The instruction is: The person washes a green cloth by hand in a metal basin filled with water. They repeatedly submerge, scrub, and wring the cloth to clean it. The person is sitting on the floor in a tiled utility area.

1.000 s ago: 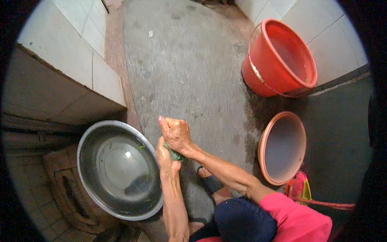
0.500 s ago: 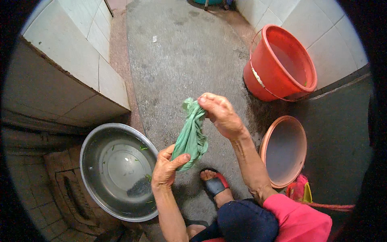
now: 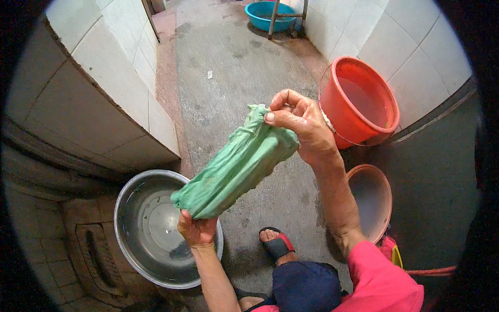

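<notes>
A green cloth [image 3: 234,164] hangs stretched on a slant between my two hands, in loose lengthwise folds. My right hand [image 3: 307,127] pinches its upper end between thumb and fingertips. Down at the lower left end, my left hand [image 3: 197,231] holds the cloth from beneath, and some of its fingers are hidden behind the fabric. Just left of that hand stands a wide metal basin [image 3: 123,249] with shallow water and small green bits in it.
An orange-red bucket [image 3: 338,104] with water stands by the right wall, a pinkish basin [image 3: 387,182] of cloudy water nearer me. A turquoise basin [image 3: 257,23] sits far off beside a stool leg. At left are a tiled partition [image 3: 130,109] and a squat toilet [image 3: 99,255].
The cloth has been drawn out longer and wider. My right hand has moved right and up, my left hand left and down. The view has tipped up, showing more of the far floor.
</notes>
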The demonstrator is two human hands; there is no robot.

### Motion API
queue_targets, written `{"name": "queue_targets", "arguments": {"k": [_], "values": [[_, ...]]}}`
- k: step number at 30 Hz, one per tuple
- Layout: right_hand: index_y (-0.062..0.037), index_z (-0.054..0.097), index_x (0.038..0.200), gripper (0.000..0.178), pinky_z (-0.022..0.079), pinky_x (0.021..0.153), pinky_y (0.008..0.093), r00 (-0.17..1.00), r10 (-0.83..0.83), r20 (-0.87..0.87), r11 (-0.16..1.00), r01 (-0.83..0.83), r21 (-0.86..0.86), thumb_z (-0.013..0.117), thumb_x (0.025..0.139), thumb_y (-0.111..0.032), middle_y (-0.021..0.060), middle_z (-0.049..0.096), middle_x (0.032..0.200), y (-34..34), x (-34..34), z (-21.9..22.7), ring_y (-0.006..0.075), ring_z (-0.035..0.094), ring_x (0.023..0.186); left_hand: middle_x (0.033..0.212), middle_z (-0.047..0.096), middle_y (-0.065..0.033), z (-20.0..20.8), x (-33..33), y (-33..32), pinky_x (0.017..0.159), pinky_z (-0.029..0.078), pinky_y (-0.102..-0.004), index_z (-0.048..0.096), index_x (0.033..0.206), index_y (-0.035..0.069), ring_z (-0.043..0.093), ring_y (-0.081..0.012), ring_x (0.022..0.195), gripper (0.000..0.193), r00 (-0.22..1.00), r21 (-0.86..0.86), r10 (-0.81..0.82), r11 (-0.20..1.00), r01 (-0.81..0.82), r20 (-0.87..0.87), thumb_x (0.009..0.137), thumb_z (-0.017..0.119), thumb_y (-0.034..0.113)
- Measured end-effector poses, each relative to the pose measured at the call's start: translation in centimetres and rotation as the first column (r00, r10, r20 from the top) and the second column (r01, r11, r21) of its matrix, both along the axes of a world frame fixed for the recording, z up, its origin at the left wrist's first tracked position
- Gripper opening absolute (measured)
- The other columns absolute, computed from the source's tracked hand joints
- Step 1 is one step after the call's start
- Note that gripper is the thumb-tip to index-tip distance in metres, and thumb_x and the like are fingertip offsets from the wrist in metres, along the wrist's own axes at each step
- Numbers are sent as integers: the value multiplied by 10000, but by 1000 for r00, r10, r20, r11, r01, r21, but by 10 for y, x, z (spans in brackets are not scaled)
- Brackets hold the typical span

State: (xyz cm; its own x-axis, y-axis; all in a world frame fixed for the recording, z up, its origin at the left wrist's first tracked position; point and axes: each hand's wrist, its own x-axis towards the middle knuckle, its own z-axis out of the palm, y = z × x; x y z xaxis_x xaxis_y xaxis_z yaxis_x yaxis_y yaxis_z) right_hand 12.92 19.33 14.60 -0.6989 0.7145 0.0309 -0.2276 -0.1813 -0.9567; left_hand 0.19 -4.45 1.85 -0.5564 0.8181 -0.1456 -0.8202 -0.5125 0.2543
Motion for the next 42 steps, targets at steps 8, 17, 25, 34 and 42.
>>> {"name": "queue_targets", "arguments": {"k": [8, 17, 25, 34, 42], "values": [[-20, 566, 957, 204, 497, 749, 257, 999, -13, 33, 977, 6, 214, 688, 796, -49, 56, 638, 894, -15, -15, 11, 111, 606, 817, 1007, 669, -118, -13, 8, 25, 531, 461, -269, 580, 1112, 63, 671, -215, 794, 328, 874, -731, -378, 682, 40, -305, 915, 578, 325], [-4, 590, 1026, 256, 483, 806, 285, 926, 215, 310, 825, -343, 450, 672, 788, -50, 60, 629, 945, -105, 15, -25, 115, 590, 913, 1238, 559, -124, -4, 34, 40, 979, 417, -447, 498, 1259, 49, 543, -291, 1122, 548, 1000, -31, -13, 999, 13, 27, 972, 288, 465], [1, 590, 1081, 345, 494, 804, 317, 946, -174, 275, 977, 129, 172, 701, 805, -173, 94, 634, 1027, -72, 21, -126, 170, 604, 934, 1401, 415, -131, 9, 37, 37, 1092, 230, -494, 440, 1332, 39, 366, -303, 1291, 745, 945, 137, -136, 986, 99, 296, 868, 440, 622], [-8, 606, 971, 172, 499, 840, 341, 987, -43, -153, 724, -75, -686, 519, 868, -115, 69, 650, 962, -62, 16, -159, 186, 623, 899, 1072, 643, -71, -27, 35, 29, 943, 431, -422, 610, 1083, 77, 579, -235, 1040, 299, 998, -389, 43, 919, -60, -52, 856, 656, 266], [8, 600, 1005, 189, 495, 734, 255, 1000, -23, -12, 878, 14, -478, 511, 853, -61, 27, 645, 921, -60, -14, -168, 114, 603, 790, 1041, 653, -54, -46, 33, 53, 935, 451, -457, 627, 1027, 108, 608, -237, 990, 332, 975, -351, -13, 932, 93, 223, 894, 580, 409]]}}
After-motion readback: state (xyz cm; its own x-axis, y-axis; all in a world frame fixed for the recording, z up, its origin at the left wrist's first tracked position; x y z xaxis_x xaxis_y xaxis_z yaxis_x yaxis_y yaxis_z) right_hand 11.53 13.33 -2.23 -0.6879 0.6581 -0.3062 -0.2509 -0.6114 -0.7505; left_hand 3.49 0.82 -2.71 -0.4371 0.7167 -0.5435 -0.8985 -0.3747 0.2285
